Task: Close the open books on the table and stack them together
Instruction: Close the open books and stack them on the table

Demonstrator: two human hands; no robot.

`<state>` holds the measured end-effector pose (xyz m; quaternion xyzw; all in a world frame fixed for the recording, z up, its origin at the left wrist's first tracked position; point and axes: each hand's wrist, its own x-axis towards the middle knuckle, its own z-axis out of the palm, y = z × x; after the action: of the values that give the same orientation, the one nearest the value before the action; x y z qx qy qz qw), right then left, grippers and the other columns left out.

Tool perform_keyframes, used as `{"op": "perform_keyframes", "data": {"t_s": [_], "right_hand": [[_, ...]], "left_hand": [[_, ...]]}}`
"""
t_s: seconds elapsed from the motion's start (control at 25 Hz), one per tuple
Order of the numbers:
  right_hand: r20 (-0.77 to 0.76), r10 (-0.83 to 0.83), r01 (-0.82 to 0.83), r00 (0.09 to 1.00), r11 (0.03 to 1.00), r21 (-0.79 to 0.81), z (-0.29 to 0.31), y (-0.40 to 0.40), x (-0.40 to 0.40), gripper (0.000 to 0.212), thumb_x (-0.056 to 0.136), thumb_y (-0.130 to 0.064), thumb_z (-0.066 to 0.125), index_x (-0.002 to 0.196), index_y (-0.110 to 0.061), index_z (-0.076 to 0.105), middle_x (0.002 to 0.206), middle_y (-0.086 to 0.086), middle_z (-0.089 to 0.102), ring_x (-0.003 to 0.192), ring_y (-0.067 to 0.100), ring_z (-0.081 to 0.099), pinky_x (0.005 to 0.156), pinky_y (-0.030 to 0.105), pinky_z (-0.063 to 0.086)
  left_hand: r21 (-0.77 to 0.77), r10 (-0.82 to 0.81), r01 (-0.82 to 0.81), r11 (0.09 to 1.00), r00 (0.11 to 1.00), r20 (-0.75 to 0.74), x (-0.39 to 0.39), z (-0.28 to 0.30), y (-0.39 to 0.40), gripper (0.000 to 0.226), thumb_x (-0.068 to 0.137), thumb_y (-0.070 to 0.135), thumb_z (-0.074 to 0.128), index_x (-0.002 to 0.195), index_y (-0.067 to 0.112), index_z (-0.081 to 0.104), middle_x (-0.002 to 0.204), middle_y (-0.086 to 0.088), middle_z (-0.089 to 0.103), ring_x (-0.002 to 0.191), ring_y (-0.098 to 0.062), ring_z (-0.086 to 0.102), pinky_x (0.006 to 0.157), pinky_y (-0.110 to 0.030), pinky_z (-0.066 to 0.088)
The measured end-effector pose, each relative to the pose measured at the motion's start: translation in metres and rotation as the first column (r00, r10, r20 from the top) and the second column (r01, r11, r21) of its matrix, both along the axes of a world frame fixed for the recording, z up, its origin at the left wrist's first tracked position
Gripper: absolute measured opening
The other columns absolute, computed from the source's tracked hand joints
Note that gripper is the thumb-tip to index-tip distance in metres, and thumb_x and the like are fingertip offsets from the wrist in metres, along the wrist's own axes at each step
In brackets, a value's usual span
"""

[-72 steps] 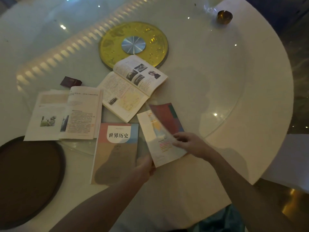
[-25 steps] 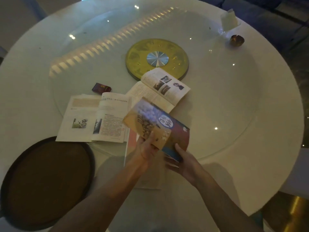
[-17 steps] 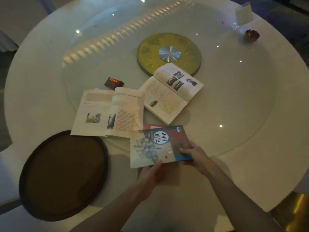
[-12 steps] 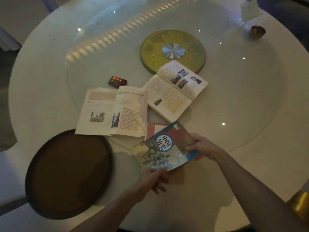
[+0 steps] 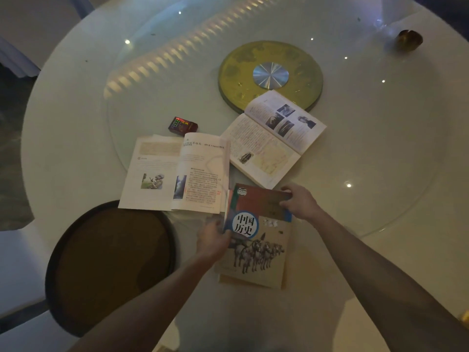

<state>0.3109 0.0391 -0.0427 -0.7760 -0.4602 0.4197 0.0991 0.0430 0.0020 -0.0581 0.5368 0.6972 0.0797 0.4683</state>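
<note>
- The right hand (image 5: 298,201) lay on the far right corner of the closed history book (image 5: 256,232), fingers curled over its top edge and gripping it.
- The left hand (image 5: 213,240) pinched the same book at its left, spine-side edge, thumb on the cover and fingers hidden beneath.
- That book sat at the near edge of the round table (image 5: 380,224), lying on a second closed book (image 5: 250,282) whose pale edge peeked out below and along the left; the two were nearly squared.
- It looked like a thin paperback: light, bendy if held by one corner, with a glossy cover likely to slide on the one beneath. Holding two opposite edges, as here, seemed the sound way to nudge it flush.
- Just beyond the left hand lay an open book (image 5: 175,174), flat, its right-hand pages bowed up and touching the stack's far left corner.
- Another open book (image 5: 274,138) lay further off at an angle, its far corner overlapping the gold disc (image 5: 270,74).
- Both would probably close best by lifting one cover at the outer edge and folding it over the spine; loose pages might fan or crease if rushed.
- A small dark box (image 5: 182,125) lay just past the nearer open book, and a dark round tray (image 5: 111,262) sat left of the stack.
</note>
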Motion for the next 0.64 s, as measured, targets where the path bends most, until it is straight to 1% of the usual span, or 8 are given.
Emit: {"op": "perform_keyframes", "data": {"t_s": [0.08, 0.16, 0.24, 0.28, 0.4, 0.48, 0.56, 0.64], "right_hand": [[-0.054, -0.280, 0.284, 0.958, 0.956, 0.070, -0.005, -0.017, -0.006, 0.048, 0.091, -0.007, 0.071, 0.137, -0.001, 0.057, 0.134, 0.019, 0.061, 0.109, 0.030, 0.061, 0.090, 0.044, 0.052], [-0.013, -0.437, 0.436, 0.899, 0.894, 0.107, -0.009, -0.041, -0.011, 0.028, 0.092, -0.008, 0.066, 0.117, 0.004, 0.063, 0.117, 0.021, 0.068, 0.085, 0.028, 0.063, 0.082, 0.050, 0.057], [-0.001, -0.421, 0.421, 0.907, 0.906, 0.039, -0.017, -0.068, -0.021, 0.009, 0.092, -0.014, 0.064, 0.092, -0.005, 0.067, 0.098, 0.015, 0.072, 0.084, 0.030, 0.067, 0.077, 0.050, 0.057], [-0.023, -0.396, 0.395, 0.918, 0.918, -0.009, -0.019, -0.080, -0.028, 0.009, 0.093, -0.018, 0.064, 0.085, -0.013, 0.066, 0.093, 0.009, 0.072, 0.084, 0.028, 0.068, 0.076, 0.049, 0.057], [-0.017, -0.348, 0.348, 0.937, 0.937, 0.008, -0.024, -0.096, -0.046, 0.012, 0.101, -0.023, 0.057, 0.089, -0.022, 0.061, 0.089, -0.001, 0.068, 0.080, 0.019, 0.065, 0.065, 0.037, 0.053], [0.032, -0.317, 0.314, 0.948, 0.947, 0.069, -0.026, -0.097, -0.050, 0.021, 0.102, -0.019, 0.052, 0.081, -0.021, 0.059, 0.082, 0.000, 0.067, 0.075, 0.022, 0.064, 0.057, 0.033, 0.044], [0.070, -0.278, 0.272, 0.958, 0.959, 0.081, -0.027, -0.099, -0.051, 0.025, 0.100, -0.014, 0.052, 0.075, -0.016, 0.057, 0.075, 0.003, 0.062, 0.071, 0.027, 0.061, 0.054, 0.033, 0.040], [0.073, -0.290, 0.284, 0.954, 0.956, 0.074, -0.024, -0.097, -0.053, 0.016, 0.096, -0.013, 0.054, 0.081, -0.012, 0.060, 0.077, 0.007, 0.062, 0.074, 0.030, 0.061, 0.057, 0.038, 0.046]], "left_hand": [[-0.056, -0.002, 0.007, 0.998, 0.996, 0.086, -0.002, -0.008, -0.007, 0.030, 0.086, 0.020, 0.064, 0.115, 0.017, 0.071, 0.103, -0.001, 0.076, 0.085, -0.014, 0.073, 0.076, -0.041, 0.063], [-0.015, -0.048, 0.049, 0.999, 0.997, 0.063, -0.004, -0.010, -0.012, 0.032, 0.085, 0.022, 0.065, 0.116, 0.020, 0.072, 0.100, 0.000, 0.077, 0.086, -0.014, 0.073, 0.077, -0.040, 0.062], [0.046, -0.128, 0.128, 0.991, 0.992, -0.009, -0.004, -0.013, -0.017, 0.032, 0.086, 0.024, 0.063, 0.117, 0.022, 0.070, 0.100, -0.003, 0.073, 0.091, -0.017, 0.067, 0.079, -0.039, 0.058], [0.058, -0.154, 0.156, 0.986, 0.987, -0.036, -0.004, -0.014, -0.019, 0.030, 0.086, 0.026, 0.063, 0.116, 0.022, 0.070, 0.100, -0.004, 0.068, 0.092, -0.017, 0.064, 0.078, -0.035, 0.056], [0.082, -0.159, 0.165, 0.983, 0.985, -0.071, -0.006, -0.020, -0.029, 0.024, 0.087, 0.027, 0.064, 0.109, 0.019, 0.068, 0.095, 0.000, 0.055, 0.090, -0.017, 0.058, 0.074, -0.025, 0.046], [0.094, -0.160, 0.164, 0.982, 0.986, -0.050, -0.008, -0.021, -0.033, 0.024, 0.087, 0.027, 0.065, 0.109, 0.019, 0.067, 0.095, 0.004, 0.050, 0.088, -0.014, 0.057, 0.075, -0.023, 0.046], [0.099, -0.173, 0.174, 0.980, 0.985, -0.018, -0.012, -0.021, -0.032, 0.025, 0.088, 0.027, 0.064, 0.112, 0.020, 0.068, 0.098, 0.004, 0.051, 0.090, -0.013, 0.059, 0.078, -0.025, 0.052], [0.084, -0.147, 0.144, 0.986, 0.988, 0.040, -0.018, -0.020, -0.027, 0.026, 0.090, 0.026, 0.062, 0.115, 0.020, 0.068, 0.099, 0.003, 0.057, 0.090, -0.015, 0.064, 0.079, -0.033, 0.058]]}}
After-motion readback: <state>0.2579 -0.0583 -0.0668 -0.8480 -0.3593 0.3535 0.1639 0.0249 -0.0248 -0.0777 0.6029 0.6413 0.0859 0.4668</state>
